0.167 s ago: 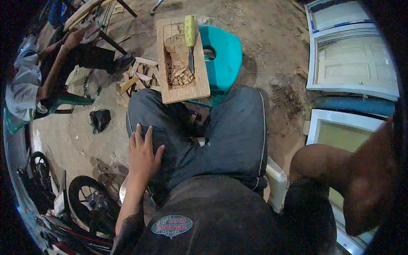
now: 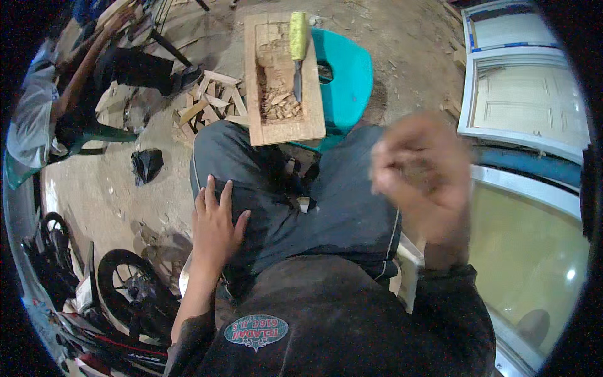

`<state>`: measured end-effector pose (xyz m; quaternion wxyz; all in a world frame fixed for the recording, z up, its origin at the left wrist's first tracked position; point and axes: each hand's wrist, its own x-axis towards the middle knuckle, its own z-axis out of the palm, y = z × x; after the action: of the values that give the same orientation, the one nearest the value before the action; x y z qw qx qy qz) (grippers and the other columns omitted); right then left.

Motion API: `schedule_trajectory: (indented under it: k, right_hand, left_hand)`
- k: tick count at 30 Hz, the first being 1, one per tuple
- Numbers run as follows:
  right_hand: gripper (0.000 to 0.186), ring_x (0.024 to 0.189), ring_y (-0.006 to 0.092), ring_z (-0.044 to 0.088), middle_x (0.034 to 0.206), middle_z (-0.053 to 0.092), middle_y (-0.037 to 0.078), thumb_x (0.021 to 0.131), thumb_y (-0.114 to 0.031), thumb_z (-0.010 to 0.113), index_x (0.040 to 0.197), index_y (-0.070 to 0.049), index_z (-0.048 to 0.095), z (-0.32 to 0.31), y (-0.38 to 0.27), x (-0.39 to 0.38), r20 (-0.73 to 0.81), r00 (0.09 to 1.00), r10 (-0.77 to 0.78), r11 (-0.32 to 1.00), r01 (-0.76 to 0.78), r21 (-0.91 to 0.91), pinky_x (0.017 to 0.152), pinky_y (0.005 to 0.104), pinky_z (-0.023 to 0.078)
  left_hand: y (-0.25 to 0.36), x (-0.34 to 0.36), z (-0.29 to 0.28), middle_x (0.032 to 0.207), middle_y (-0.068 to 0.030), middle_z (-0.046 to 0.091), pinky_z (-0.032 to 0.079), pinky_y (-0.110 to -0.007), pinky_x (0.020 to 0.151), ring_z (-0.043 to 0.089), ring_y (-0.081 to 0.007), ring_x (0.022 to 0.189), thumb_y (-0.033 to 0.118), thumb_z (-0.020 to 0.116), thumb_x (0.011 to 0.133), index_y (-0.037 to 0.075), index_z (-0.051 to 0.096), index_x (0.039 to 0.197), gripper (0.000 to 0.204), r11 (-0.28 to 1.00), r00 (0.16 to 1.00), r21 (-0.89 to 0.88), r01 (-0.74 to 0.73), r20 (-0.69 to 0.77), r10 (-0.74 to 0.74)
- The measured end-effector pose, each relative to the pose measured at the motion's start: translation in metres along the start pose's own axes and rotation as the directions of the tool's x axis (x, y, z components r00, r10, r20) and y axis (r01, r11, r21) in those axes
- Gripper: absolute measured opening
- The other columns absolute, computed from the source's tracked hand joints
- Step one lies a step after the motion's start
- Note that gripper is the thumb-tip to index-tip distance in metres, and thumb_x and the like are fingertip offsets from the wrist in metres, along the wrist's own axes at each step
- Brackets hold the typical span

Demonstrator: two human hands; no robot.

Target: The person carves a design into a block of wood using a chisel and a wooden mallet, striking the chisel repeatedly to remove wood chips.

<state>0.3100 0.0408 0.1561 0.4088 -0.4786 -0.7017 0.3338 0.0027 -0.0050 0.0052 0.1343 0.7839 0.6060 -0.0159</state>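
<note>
My left hand (image 2: 217, 223) rests on my left thigh with its fingers spread and nothing in them. My right hand (image 2: 418, 173) is raised over my right leg, blurred by motion, its fingers curled; whether it holds anything I cannot tell. Beyond my knees, a hollowed wooden block (image 2: 260, 135) lies on a teal plastic stool (image 2: 352, 88), with wood chips (image 2: 279, 107) inside the hollow. A chisel with a yellow handle (image 2: 298, 38) lies along the block's right part, blade pointing toward me.
At the left a seated person (image 2: 38, 119) has their arms forward. Near them are wood offcuts (image 2: 217, 94), a black bag (image 2: 147, 166) and, lower, motorcycle wheels (image 2: 125, 295). White framed panels (image 2: 515, 100) lie along the right side, one with yellowish glass (image 2: 521, 264).
My right hand has swung from beside my head at the right edge to in front of me over my right leg. The whole view has shifted slightly; my left hand stays put.
</note>
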Motion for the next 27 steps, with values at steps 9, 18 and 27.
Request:
schedule_trajectory:
  k: [9,18,27]
  right_hand:
    - [0.054,0.084,0.0443,0.067,0.086,0.066,0.03,0.1,-0.045,0.043,0.108,0.004,0.062,0.155,0.247,-0.029,0.475,0.524,0.707,0.698,-0.409,-0.588,0.081,0.0509,0.053]
    - [0.053,0.109,0.0278,0.052,0.127,0.05,0.012,0.095,-0.052,0.052,0.132,-0.014,0.048,0.241,0.339,-0.019,0.571,-0.102,0.814,-0.234,-0.959,0.163,0.083,0.0566,0.047]
    - [0.026,0.067,0.0197,0.05,0.08,0.052,0.005,0.095,-0.035,0.052,0.095,-0.01,0.057,0.248,0.343,-0.015,0.431,-0.038,0.902,-0.195,-0.925,0.327,0.056,0.0404,0.046]
  left_hand:
    - [-0.005,0.007,-0.008,0.154,-0.027,0.028,0.035,-0.052,0.11,0.035,-0.0487,0.134,0.037,0.065,0.091,0.005,0.044,0.142,0.064,0.996,0.999,-0.087,0.016,0.034,-0.013]
    - [0.0,0.003,-0.002,0.152,-0.0242,0.034,0.034,-0.051,0.109,0.037,-0.045,0.135,0.038,0.064,0.091,0.006,0.047,0.139,0.061,0.992,0.997,-0.098,-0.074,-0.019,0.073]
    - [0.001,0.043,-0.013,0.145,-0.0233,0.043,0.034,-0.046,0.109,0.041,-0.039,0.135,0.036,0.055,0.097,0.002,0.046,0.138,0.054,0.759,0.985,-0.632,-0.157,-0.049,0.164]
